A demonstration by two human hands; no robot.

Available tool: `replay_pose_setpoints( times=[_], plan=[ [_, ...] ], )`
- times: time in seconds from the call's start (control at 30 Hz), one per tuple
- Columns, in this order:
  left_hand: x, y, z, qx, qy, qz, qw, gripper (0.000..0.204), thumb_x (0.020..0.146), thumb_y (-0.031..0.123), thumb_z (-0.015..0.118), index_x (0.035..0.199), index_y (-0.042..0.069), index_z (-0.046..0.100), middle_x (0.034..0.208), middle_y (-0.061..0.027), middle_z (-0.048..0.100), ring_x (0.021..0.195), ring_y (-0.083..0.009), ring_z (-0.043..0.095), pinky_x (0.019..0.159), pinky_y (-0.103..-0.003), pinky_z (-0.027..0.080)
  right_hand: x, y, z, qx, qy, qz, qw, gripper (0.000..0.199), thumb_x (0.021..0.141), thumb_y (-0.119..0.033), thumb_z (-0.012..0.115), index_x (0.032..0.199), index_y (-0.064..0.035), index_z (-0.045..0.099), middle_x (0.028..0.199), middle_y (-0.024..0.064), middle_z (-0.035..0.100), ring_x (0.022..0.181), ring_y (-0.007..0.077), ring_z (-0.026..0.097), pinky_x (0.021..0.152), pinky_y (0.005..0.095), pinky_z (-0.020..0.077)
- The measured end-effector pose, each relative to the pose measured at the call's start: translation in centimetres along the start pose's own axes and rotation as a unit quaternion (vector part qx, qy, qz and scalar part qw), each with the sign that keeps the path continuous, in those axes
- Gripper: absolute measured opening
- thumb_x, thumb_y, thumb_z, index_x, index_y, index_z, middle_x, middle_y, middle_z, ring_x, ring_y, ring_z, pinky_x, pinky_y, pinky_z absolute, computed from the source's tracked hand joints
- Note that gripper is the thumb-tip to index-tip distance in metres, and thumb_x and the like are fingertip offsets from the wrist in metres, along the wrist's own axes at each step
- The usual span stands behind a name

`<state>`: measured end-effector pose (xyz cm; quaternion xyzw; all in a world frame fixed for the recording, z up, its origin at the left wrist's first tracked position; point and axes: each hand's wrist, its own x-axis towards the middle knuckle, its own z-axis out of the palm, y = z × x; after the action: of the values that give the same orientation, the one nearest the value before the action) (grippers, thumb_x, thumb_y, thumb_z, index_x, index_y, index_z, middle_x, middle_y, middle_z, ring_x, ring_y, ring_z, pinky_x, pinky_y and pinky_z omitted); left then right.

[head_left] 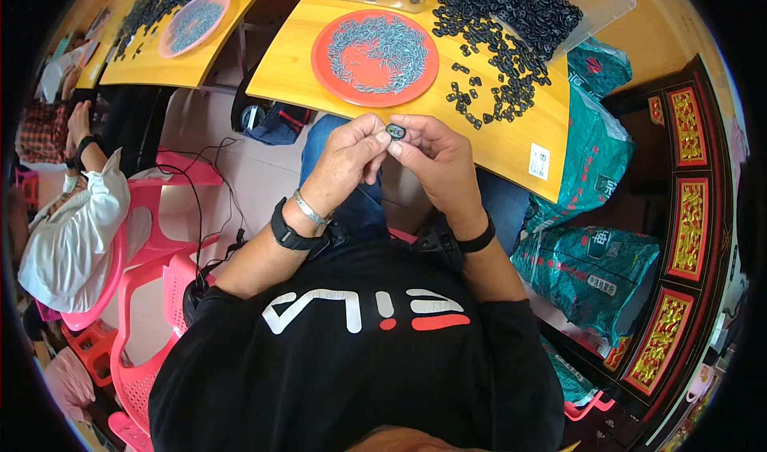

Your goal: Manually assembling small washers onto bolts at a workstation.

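Left hand [349, 155] and right hand [434, 155] pinch one small black piece [396, 132] at a yellow table [292, 52] bearing a white printed label [539, 162].

Pink chairs [180, 288] stand left on a pale floor [268, 160]; yellow tables [280, 72] far; right, black furniture [689, 171] (gilded red panels [689, 228]).

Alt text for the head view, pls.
A person's left hand and right hand pinch a small black oval piece together beside a yellow table. On it are a red plate of slender grey pieces and, further right, many loose black pieces. At far left, a co-worker's white sleeve shows.
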<state>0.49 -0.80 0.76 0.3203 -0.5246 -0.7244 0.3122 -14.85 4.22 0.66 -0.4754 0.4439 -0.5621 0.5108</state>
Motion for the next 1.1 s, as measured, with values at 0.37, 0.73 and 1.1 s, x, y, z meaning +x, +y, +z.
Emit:
replay_pose_setpoints(
  times=[0.37, 0.73, 1.1],
  plan=[
    [0.1, -0.2, 0.0, -0.021, 0.014, -0.016, 1.000, 0.012, 0.087, 0.016, 0.049, 0.080, 0.007, 0.049, 0.059, 0.0014, 0.050, 0.046, -0.0058, 0.045, 0.042, -0.018, 0.033, 0.1, -0.3, -0.3, -0.069, 0.039, -0.028, 0.996, 0.027, 0.083, 0.000, 0.059, 0.110, 0.0019, 0.060, 0.088, 0.0019, 0.063, 0.078, 0.0055, 0.057, 0.071, 0.0186, 0.0456],
    [-0.1, -0.4, -0.1, 0.119, 0.010, 0.013, 0.993, 0.016, 0.088, 0.020, 0.053, 0.080, 0.007, 0.049, 0.063, 0.0049, 0.044, 0.052, -0.0038, 0.043, 0.046, -0.017, 0.035, 0.0, -0.6, -0.4, -0.012, 0.038, 0.007, 0.999, 0.022, 0.085, -0.002, 0.057, 0.107, 0.0023, 0.061, 0.089, 0.0031, 0.064, 0.076, 0.0066, 0.057, 0.071, 0.0203, 0.0468],
    [-0.2, -0.3, 0.3, 0.125, 0.044, 0.013, 0.991, 0.015, 0.083, 0.013, 0.051, 0.072, 0.002, 0.049, 0.056, -0.0003, 0.047, 0.047, -0.0083, 0.045, 0.044, -0.024, 0.036, -0.1, -0.2, -0.8, -0.044, 0.024, 0.009, 0.999, 0.022, 0.084, -0.002, 0.057, 0.106, 0.0020, 0.061, 0.086, 0.0025, 0.063, 0.075, 0.0059, 0.057, 0.070, 0.0200, 0.0466]
  ],
)
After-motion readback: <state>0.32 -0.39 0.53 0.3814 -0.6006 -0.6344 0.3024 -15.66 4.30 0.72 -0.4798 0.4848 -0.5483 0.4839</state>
